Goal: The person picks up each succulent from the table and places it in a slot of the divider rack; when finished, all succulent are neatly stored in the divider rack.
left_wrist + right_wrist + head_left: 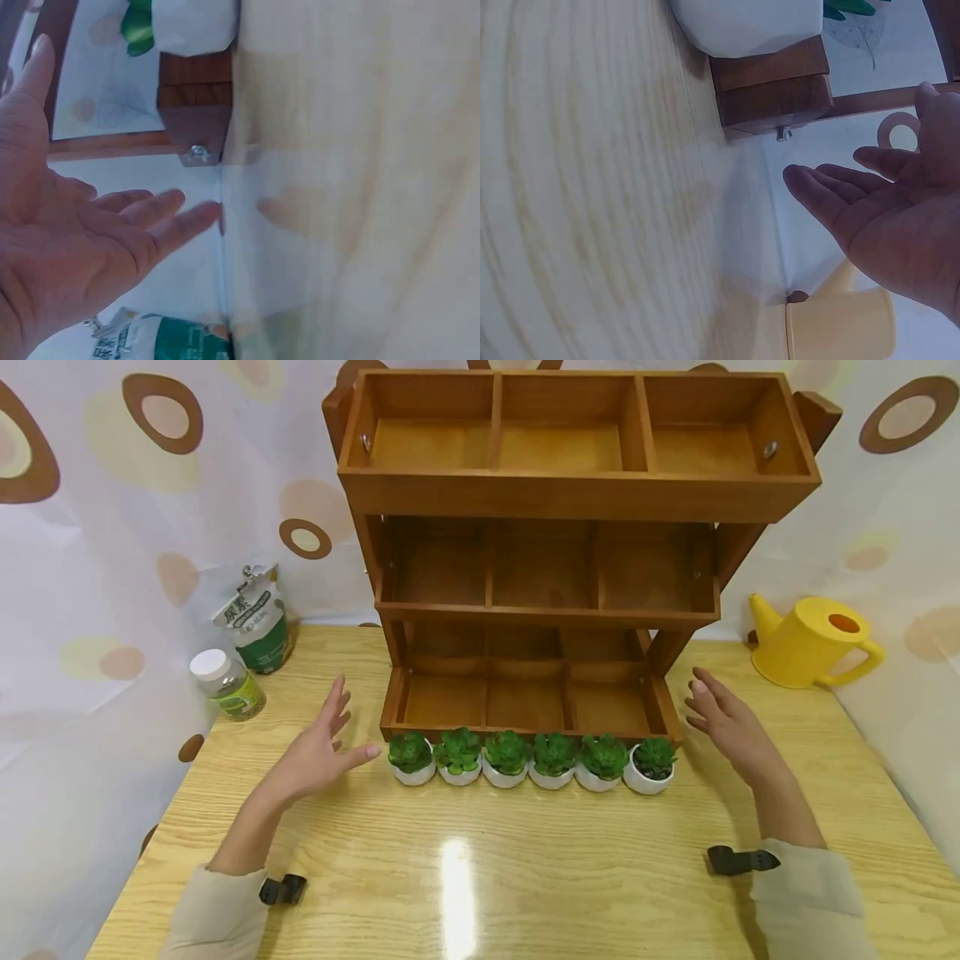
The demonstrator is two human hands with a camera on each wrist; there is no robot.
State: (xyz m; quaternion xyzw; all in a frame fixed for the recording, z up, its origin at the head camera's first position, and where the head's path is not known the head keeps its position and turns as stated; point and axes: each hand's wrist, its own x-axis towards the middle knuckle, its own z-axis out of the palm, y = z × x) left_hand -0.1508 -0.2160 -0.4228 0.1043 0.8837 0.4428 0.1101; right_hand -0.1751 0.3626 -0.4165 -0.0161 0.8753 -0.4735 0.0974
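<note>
A three-tier wooden shelf (577, 497), its tiers split into compartments, stands at the back of the table. Several small green succulents in white pots (506, 758) line up along its front edge. My left hand (315, 758), fingers spread, hovers to the left of the row, its thumb near the leftmost pot (412, 758). On the other side my right hand (731, 727) is held up beside the shelf's lower right corner, apart from the rightmost pot (651, 768). Neither hand holds anything. Both wrist views show the palms (82, 247) with fingers extended.
On the left stand a white-capped jar (227, 685) and a green and white pouch (257, 622). A yellow watering can (813, 643) sits at the back right. A patterned cloth (97, 568) hangs behind the wooden table (360, 877).
</note>
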